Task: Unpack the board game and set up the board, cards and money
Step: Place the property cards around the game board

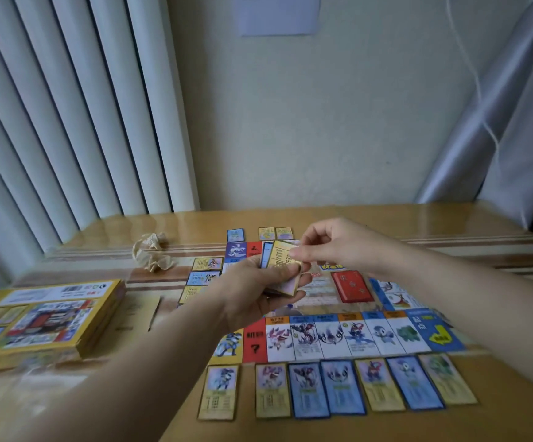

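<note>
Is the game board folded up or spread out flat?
Spread out flat. The board lies open on the table, its near row of squares fully visible, with cards lined up along that edge.

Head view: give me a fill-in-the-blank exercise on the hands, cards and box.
The left hand grips a stack of cards, and the right hand pinches a ____ card.
____ cards lie in a row along the near edge of the board.
The game box lies ____ of the board.
Missing words: yellow; seven; left.
</note>
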The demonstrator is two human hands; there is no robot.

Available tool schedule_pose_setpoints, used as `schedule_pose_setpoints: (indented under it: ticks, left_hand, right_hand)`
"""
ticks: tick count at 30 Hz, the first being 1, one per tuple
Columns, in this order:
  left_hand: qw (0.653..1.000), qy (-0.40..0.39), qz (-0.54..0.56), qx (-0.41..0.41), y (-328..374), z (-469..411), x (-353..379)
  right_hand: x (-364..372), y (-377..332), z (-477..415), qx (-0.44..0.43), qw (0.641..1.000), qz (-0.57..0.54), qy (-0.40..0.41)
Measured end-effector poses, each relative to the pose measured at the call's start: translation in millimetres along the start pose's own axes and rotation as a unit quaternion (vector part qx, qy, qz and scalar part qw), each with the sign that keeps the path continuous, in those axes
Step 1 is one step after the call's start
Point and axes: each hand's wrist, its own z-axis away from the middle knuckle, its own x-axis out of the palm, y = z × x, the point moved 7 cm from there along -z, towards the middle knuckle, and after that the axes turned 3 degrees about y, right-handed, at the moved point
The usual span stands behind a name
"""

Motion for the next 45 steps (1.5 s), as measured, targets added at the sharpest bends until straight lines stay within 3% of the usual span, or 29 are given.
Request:
schedule_pose_setpoints:
  ticks: [8, 14, 20, 27, 30, 32, 35, 37, 38, 43, 45]
  left_hand:
    - [0.994, -0.076, 0.081, -0.019, -1.7, 30.4, 21.1]
    - [0.997, -0.066, 0.05, -0.006, -5.1, 32.1, 22.5]
    - [0.999, 0.003, 0.02, 0.04, -2.8, 13.4, 18.9]
    - [0.993, 0.078, 0.057, 0.063, 5.7, -21.8, -7.3]
    - [0.982, 0.161, -0.033, 0.097, 19.6, -43.9, -40.4]
    - [0.929, 0.246, -0.243, 0.133, 32.8, -57.9, -62.5]
    - [0.716, 0.25, -0.629, 0.169, 47.6, -87.1, -70.1]
    - [0.6, 0.207, -0.762, 0.129, 41.1, -109.7, -75.4]
    - [0.56, 0.181, -0.801, 0.106, 35.0, -120.2, -77.2]
    - [0.449, 0.11, -0.881, 0.099, 22.4, -149.7, -77.5]
    - [0.424, 0.096, -0.895, 0.096, 19.2, -154.9, -80.2]
  right_hand:
    - [-12.6, -2.5, 19.9, 0.026, 0.998, 0.028, 0.044]
    - [-15.2, -3.7, 29.4, 0.029, 0.997, 0.035, 0.056]
    - [-4.2, 9.9, 35.0, 0.04, 0.99, -0.083, 0.103]
    - [-35.9, 39.3, -4.6, 0.058, 0.973, -0.08, 0.208]
    - [-68.4, 61.4, -42.9, 0.073, 0.961, -0.03, 0.264]
    - [-77.5, 80.5, -73.5, 0.093, 0.961, 0.01, 0.261]
    - [-73.5, 108.2, -117.6, 0.113, 0.961, 0.047, 0.247]
    - [-64.5, 119.2, -142.1, 0.113, 0.961, 0.088, 0.236]
    - [-59.7, 124.0, -153.8, 0.113, 0.961, 0.106, 0.23]
    - [-46.3, 147.6, -197.6, 0.128, 0.956, 0.153, 0.217]
    - [-43.1, 157.2, -209.2, 0.137, 0.954, 0.163, 0.212]
